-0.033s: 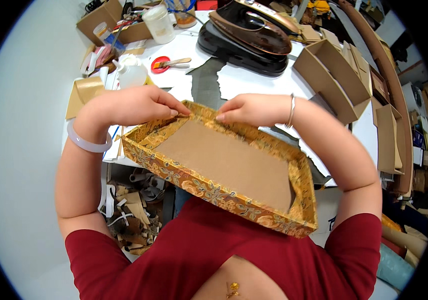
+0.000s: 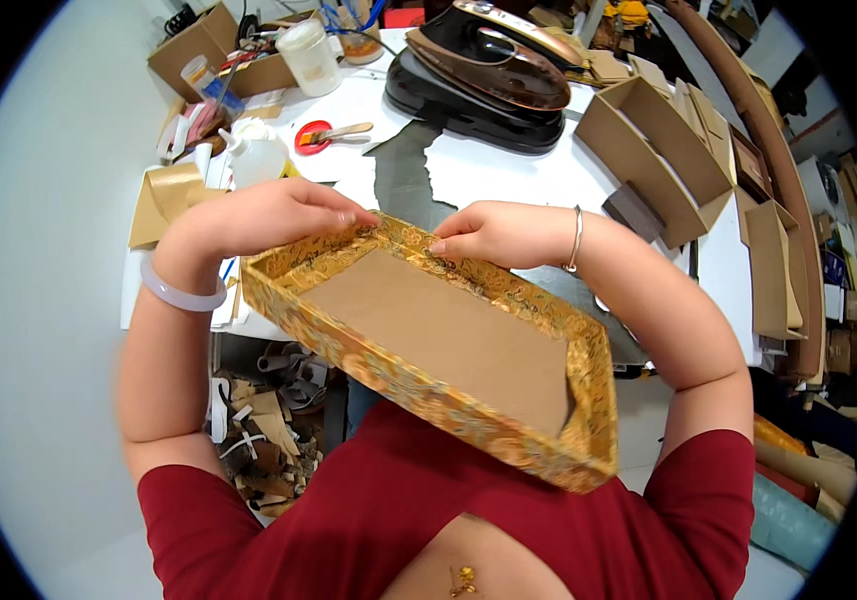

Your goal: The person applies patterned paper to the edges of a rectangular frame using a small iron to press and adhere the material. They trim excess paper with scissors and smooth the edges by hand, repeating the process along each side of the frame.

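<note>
A shallow box tray point(image 2: 438, 340), covered in gold floral cloth with a bare brown board bottom, is tilted in front of my chest, above the table's near edge. My left hand point(image 2: 298, 212) is at its far left corner, fingers together on the rim and slightly blurred. With thumb and bent fingers, my right hand point(image 2: 488, 234) pinches the far wall a little further right. The cloth is folded over the rim onto the inner walls and the edge of the bottom. At the right inner end, the cloth stands a little loose from the board.
A clothes iron on a black base point(image 2: 483, 90) stands at the back. Left of it are a brush on a red lid point(image 2: 315, 137), a white tub point(image 2: 308, 60) and a squeeze bottle point(image 2: 256, 158). Bare cardboard boxes point(image 2: 653, 150) stand at right. Scraps point(image 2: 263, 440) lie below left.
The box tray has swung slightly, its right end shifting left and toward me. My left fingers have slid a little along the rim. My right hand has moved slightly down with the wall it pinches.
</note>
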Tool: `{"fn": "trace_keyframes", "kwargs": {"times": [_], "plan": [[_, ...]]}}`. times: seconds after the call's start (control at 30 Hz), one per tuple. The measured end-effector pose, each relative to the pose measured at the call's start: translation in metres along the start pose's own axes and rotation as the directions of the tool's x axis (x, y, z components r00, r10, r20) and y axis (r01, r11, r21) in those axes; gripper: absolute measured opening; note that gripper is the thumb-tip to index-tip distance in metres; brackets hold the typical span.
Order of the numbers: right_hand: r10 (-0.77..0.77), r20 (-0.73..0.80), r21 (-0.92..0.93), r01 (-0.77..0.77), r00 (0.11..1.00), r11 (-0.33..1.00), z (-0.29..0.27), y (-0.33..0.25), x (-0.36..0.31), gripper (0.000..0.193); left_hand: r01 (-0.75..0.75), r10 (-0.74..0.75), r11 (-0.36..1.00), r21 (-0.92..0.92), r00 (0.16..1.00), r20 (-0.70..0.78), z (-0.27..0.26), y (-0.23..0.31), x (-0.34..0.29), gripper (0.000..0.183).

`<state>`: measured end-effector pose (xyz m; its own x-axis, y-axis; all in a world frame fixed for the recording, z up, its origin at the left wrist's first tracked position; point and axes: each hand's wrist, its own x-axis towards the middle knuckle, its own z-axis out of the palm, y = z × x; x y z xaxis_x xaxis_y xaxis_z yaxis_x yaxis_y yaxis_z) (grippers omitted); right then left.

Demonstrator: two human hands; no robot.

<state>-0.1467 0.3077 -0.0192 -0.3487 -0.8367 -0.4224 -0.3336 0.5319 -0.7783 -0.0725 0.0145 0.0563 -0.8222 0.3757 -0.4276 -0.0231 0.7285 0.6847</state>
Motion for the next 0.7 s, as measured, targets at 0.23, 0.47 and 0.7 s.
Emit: {"fn": "trace_keyframes", "kwargs": {"times": [0.23, 0.47, 0.7], "plan": [[0.176, -0.498, 0.416, 0.057, 0.849, 0.908, 0.021, 0.034, -0.010, 0.040, -0.375, -0.023, 0.288, -0.881, 0.917, -0.398, 0.082, -0.027, -0.005, 0.099], [0.196, -0.467, 0.562, 0.117, 0.862, 0.819, 0.049, 0.010, -0.009, 0.045, -0.531, -0.164, 0.143, -0.835, 0.819, -0.549, 0.151, 0.019, -0.060, 0.054], [0.180, -0.425, 0.663, 0.169, 0.887, 0.730, 0.121, 0.000, -0.009, 0.046, -0.600, -0.240, 0.313, -0.736, 0.700, -0.672, 0.166, 0.036, -0.085, 0.070]]}}
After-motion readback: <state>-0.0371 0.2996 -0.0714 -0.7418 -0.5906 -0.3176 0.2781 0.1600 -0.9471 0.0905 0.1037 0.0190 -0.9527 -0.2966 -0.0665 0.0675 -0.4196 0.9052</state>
